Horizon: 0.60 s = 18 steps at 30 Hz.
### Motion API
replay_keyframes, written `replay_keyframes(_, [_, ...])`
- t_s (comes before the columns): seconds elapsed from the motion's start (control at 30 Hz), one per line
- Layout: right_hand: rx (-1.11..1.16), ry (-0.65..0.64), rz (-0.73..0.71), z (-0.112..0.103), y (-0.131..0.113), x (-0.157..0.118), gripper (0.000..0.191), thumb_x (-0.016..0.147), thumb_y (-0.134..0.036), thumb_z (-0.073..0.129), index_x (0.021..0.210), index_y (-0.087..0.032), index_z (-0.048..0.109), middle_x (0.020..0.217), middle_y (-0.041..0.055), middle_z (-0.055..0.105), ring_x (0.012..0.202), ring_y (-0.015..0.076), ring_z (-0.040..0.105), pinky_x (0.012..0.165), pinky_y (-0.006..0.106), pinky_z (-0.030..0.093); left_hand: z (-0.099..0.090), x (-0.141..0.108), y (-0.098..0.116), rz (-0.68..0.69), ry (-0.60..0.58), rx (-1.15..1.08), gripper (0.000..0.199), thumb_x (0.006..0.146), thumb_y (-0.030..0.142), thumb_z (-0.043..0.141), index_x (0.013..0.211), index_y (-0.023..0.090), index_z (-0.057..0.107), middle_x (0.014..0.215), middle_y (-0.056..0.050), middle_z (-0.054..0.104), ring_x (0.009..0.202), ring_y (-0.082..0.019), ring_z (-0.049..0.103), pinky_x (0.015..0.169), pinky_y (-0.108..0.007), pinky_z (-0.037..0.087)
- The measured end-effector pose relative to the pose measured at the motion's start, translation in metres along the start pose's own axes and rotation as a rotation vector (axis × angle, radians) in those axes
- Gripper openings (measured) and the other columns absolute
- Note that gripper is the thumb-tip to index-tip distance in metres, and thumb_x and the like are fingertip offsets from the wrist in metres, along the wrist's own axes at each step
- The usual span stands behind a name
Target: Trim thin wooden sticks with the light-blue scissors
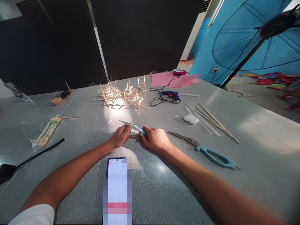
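Note:
My right hand (157,139) is closed round the handle of light blue scissors (137,127), whose pointed blade reaches left past my other fingertips. In a pinch at the blade, my left hand (121,135) holds a thin wooden stick (132,123), mostly hidden by the fingers. Beyond both hands stand open frames of glued wooden sticks (122,95). A larger pair of scissors (217,157) with blue handles lies to the right of my right hand. Nearer to me lies a phone (117,187) with its screen lit and partly blurred.
Left lie a plastic packet of sticks (48,131) and a black cable (41,153). A blue glue gun (172,95), pink paper (161,79), a white case (191,119) and loose sticks (217,120) are on the right. A fan (260,34) stands beyond the table.

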State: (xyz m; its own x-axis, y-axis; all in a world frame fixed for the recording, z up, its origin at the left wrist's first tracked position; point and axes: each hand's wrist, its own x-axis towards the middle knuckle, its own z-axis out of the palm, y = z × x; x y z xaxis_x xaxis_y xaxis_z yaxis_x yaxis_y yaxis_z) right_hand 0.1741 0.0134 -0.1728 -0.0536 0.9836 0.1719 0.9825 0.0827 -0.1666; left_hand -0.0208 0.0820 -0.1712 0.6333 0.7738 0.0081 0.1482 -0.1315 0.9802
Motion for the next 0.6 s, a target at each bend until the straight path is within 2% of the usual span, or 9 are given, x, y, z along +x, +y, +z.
replay_keyframes(0.33, [-0.025,0.006,0.036,0.001,-0.002,0.000,0.027,0.093,-0.040,0.044,0.099,-0.021,0.062,0.085,0.0055,0.077,0.064,0.0175,0.062,0.058,0.032,0.017,0.000,0.004,-0.001,0.005,-0.014,-0.030,0.056,0.093,0.073,0.048,0.074,0.021,0.037,0.048,0.009,0.032,0.039,-0.006,0.027,0.040,-0.022,0.022])
replay_keyframes(0.47, [0.017,-0.009,0.063,0.001,-0.002,-0.001,0.027,0.093,-0.040,0.045,0.099,-0.021,0.063,0.084,0.0066,0.075,0.065,0.0188,0.061,0.058,0.031,0.023,0.000,0.005,0.001,-0.011,0.006,-0.026,0.055,0.093,0.071,0.050,0.073,0.021,0.038,0.048,0.009,0.033,0.038,-0.006,0.028,0.040,-0.022,0.023])
replay_keyframes(0.53, [0.091,0.044,0.035,0.002,-0.002,-0.004,0.029,0.093,-0.039,0.045,0.104,-0.019,0.063,0.087,0.0085,0.073,0.071,0.0212,0.062,0.062,0.031,0.032,0.001,0.006,0.001,-0.012,0.011,-0.052,0.055,0.093,0.070,0.052,0.073,0.021,0.038,0.048,0.009,0.032,0.038,-0.006,0.028,0.039,-0.022,0.022])
replay_keyframes(0.6, [0.175,0.219,-0.034,0.001,-0.005,-0.011,0.037,0.091,-0.035,0.047,0.119,-0.014,0.060,0.104,0.0149,0.071,0.092,0.0273,0.063,0.075,0.036,0.043,0.002,0.007,0.001,-0.029,0.031,-0.112,0.054,0.092,0.068,0.054,0.072,0.021,0.036,0.051,0.009,0.031,0.039,-0.005,0.026,0.039,-0.022,0.019])
